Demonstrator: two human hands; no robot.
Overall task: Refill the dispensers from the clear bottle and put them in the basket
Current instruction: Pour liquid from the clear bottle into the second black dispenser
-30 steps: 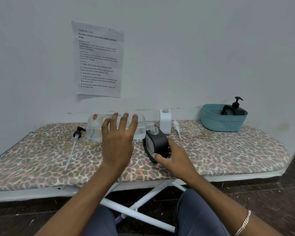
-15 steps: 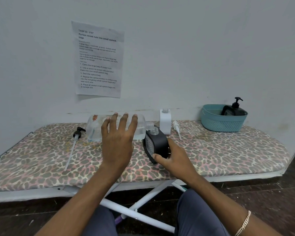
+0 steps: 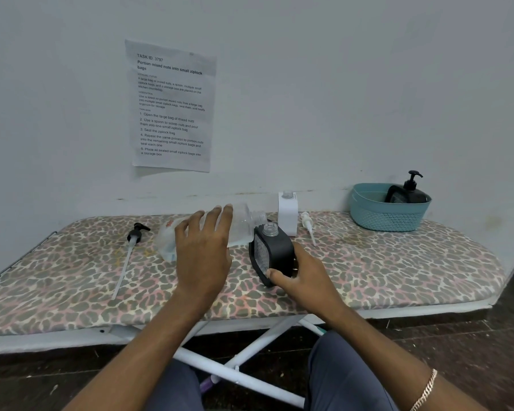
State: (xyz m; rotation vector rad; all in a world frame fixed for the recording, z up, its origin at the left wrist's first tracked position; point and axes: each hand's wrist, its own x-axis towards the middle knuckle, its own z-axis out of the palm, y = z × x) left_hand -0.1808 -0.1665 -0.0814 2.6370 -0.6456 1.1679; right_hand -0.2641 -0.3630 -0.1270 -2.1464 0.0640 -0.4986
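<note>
Left hand (image 3: 204,256) lies over the bottle (image 3: 241,223), fingers (image 3: 224,216) curled across its top and holding it. The bottle is tilted near the middle of the board (image 3: 398,262): its base is low on the left, its open mouth is raised to the right, close above the neck of the black dispenser (image 3: 275,253); whether the two touch cannot be told. Right hand (image 3: 306,280) grips the black dispenser from the near right side, with the thumb on its front face and the other fingers wrapped behind. This dispenser stands on the board just right of centre, leaning slightly, with its neck uncapped. White dispenser (image 3: 288,216) stands upright just behind it by the back edge, also uncapped. White pump (image 3: 307,225) lies flat just right of the white dispenser. Black pump (image 3: 135,234) lies toward the left end, its long tube pointing at the near edge. Basket (image 3: 380,216) sits at the back right corner, well apart from the hands. Inside it is a second black dispenser (image 3: 405,195) with its pump fitted. A printed sheet (image 3: 171,105) is on the wall above the board. A bracelet (image 3: 425,391) is on the right wrist.
</note>
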